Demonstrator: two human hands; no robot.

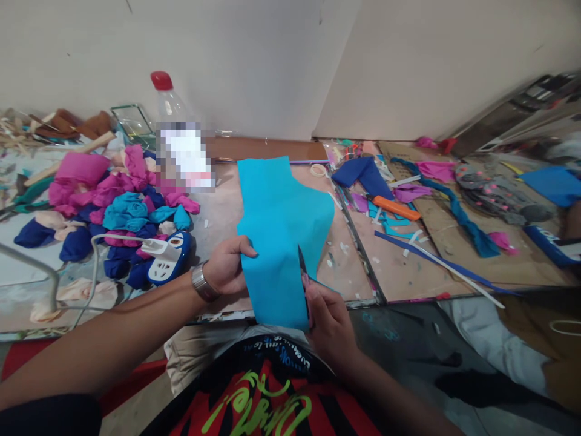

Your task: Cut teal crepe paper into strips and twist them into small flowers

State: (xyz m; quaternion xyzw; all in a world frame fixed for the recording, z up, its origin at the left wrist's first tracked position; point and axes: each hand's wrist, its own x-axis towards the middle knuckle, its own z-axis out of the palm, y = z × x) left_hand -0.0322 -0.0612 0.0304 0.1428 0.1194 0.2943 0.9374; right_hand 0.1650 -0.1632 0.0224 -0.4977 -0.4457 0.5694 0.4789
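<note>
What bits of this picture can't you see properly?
1. Head view: the label on the clear red-capped plastic bottle is blurred.
2. Head view: the right hand covers the handles of the dark scissors.
3. Head view: the turquoise felt sheet hides the fingers of the left hand.
4. Head view: the right edge cuts off the flat blue piece.

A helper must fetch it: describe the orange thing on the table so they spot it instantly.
On the brown worktable, look right of the turquoise sheet. The flat orange plastic bar lies slanted below a dark blue folded sheet, among turquoise strips: the only orange piece.
</note>
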